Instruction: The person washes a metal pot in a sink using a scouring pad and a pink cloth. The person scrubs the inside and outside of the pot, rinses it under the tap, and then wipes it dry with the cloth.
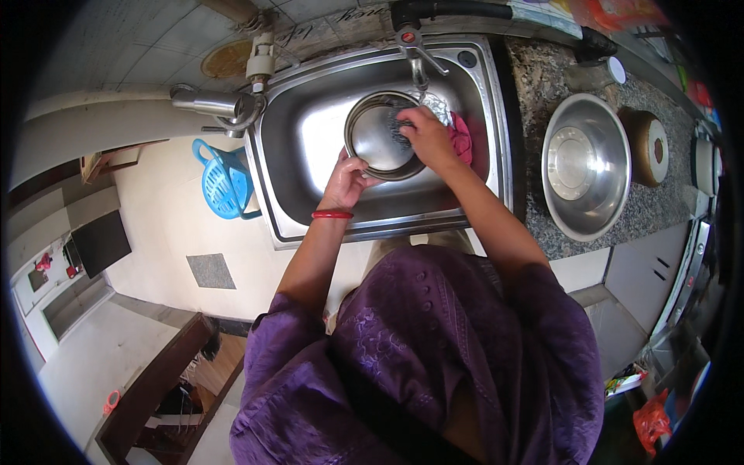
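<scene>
My left hand (347,180) grips the near-left rim of a round metal pan (378,139), its thumb over the edge. The pan is tilted inside a stainless steel sink (285,133). In my right hand (427,136) is a dark steel wool scourer (400,125), pressed against the pan's inner right side. The faucet (417,67) stands just beyond my right hand, with water at its spout. A pink cloth (461,138) lies in the sink to the right of that hand.
On the granite counter (535,75) to the right sit a large steel basin (610,174), a brownish pot (642,148) and a glass jar with a white lid (616,70). Left of the sink are a blue plastic basket (224,183) and a metal pipe fitting (206,103).
</scene>
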Demonstrator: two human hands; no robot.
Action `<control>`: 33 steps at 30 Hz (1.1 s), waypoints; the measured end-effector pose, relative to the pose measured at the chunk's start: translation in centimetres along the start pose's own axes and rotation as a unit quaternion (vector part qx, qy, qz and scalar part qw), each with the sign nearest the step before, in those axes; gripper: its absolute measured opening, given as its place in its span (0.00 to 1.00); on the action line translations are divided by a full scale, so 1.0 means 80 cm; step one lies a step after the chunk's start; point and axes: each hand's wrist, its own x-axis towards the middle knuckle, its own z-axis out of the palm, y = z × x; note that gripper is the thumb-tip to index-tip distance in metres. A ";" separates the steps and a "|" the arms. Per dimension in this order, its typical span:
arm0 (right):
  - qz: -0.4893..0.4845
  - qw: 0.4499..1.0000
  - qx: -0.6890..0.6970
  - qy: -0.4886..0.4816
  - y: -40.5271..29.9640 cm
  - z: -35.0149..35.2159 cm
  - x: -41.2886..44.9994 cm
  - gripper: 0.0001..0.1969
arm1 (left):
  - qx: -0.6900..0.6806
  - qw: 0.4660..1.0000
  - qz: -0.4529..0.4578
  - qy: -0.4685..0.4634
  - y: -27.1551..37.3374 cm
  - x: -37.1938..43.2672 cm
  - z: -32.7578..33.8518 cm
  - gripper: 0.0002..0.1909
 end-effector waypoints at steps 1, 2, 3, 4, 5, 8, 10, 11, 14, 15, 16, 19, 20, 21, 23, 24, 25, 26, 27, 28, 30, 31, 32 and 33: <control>-0.050 0.996 -0.073 -0.001 0.010 0.011 0.009 0.13 | 0.011 1.000 -0.013 -0.020 0.001 0.003 0.009 0.30; -0.046 0.993 -0.105 -0.013 0.018 0.021 0.014 0.13 | 0.015 1.000 -0.021 0.004 -0.007 0.010 0.009 0.29; -0.060 0.990 -0.126 -0.015 0.024 0.036 0.014 0.12 | 0.017 1.000 -0.021 0.003 -0.014 0.019 0.007 0.29; -0.113 0.980 -0.125 -0.102 0.021 0.052 0.011 0.12 | -0.013 1.000 -0.019 0.006 -0.018 0.027 0.005 0.22; -0.165 0.960 -0.123 -0.189 0.018 0.067 0.006 0.12 | -0.043 0.999 -0.017 0.009 -0.021 0.032 0.001 0.15; -0.140 0.972 -0.133 -0.138 0.035 0.054 0.021 0.12 | -0.043 0.998 -0.042 0.004 -0.021 0.044 0.005 0.09; -0.029 0.988 -0.120 -0.093 0.061 0.026 0.049 0.12 | -0.055 0.997 -0.048 0.002 -0.023 0.046 0.013 0.08; -0.067 0.982 -0.164 -0.068 0.062 0.017 0.041 0.12 | -0.038 0.998 -0.053 0.017 -0.020 0.045 0.023 0.07; -0.018 0.960 -0.222 -0.170 0.039 0.017 0.012 0.11 | -0.052 0.997 -0.045 0.022 -0.024 0.050 0.015 0.07; -0.047 0.955 -0.209 -0.205 0.033 0.019 0.000 0.10 | -0.081 0.996 -0.037 0.011 -0.028 0.054 0.008 0.08; -0.073 0.959 -0.163 -0.219 0.033 0.032 -0.005 0.09 | -0.060 0.998 -0.035 -0.012 -0.025 0.055 0.006 0.07; -0.152 0.953 -0.192 -0.180 0.021 0.046 0.025 0.09 | -0.009 0.996 -0.089 -0.027 -0.006 0.055 0.023 0.27; -0.163 0.952 -0.204 -0.158 0.024 0.038 0.036 0.09 | -0.029 0.993 -0.110 -0.035 -0.009 0.063 0.017 0.27; -0.175 0.952 -0.214 -0.132 0.030 0.030 0.049 0.09 | -0.024 0.993 -0.109 -0.035 -0.005 0.062 0.019 0.27; -0.131 0.960 -0.220 -0.111 0.049 0.017 0.054 0.10 | -0.035 0.995 -0.095 0.006 -0.005 0.057 0.028 0.27; -0.081 0.948 -0.286 -0.115 0.045 0.008 0.051 0.11 | -0.038 0.995 -0.095 0.006 -0.007 0.055 0.033 0.27; -0.029 0.929 -0.350 -0.117 0.039 0.002 0.049 0.11 | -0.023 0.997 -0.073 0.013 -0.008 0.053 0.039 0.27; -0.029 0.928 -0.352 -0.118 0.031 -0.002 0.039 0.11 | -0.008 0.998 -0.052 0.020 -0.010 0.051 0.042 0.28; 0.055 0.924 -0.343 -0.162 0.016 -0.008 0.029 0.11 | -0.012 0.999 -0.049 0.016 -0.011 0.051 0.041 0.28; 0.142 0.911 -0.329 -0.204 0.008 -0.012 0.022 0.11 | 0.032 0.999 -0.016 0.020 -0.015 0.052 0.040 0.28; 0.191 0.923 -0.265 -0.204 0.022 0.009 0.008 0.09 | 0.084 0.996 0.015 0.035 -0.016 0.047 0.047 0.32; 0.235 0.914 -0.241 -0.227 0.007 0.016 0.007 0.08 | 0.084 0.996 0.013 0.034 -0.016 0.046 0.047 0.32; 0.236 0.913 -0.241 -0.228 0.006 0.027 0.007 0.08 | 0.069 0.997 0.009 0.018 -0.017 0.045 0.046 0.31; 0.187 0.951 -0.189 -0.161 0.005 0.038 0.008 0.08 | 0.056 0.998 0.007 0.001 -0.015 0.044 0.047 0.30</control>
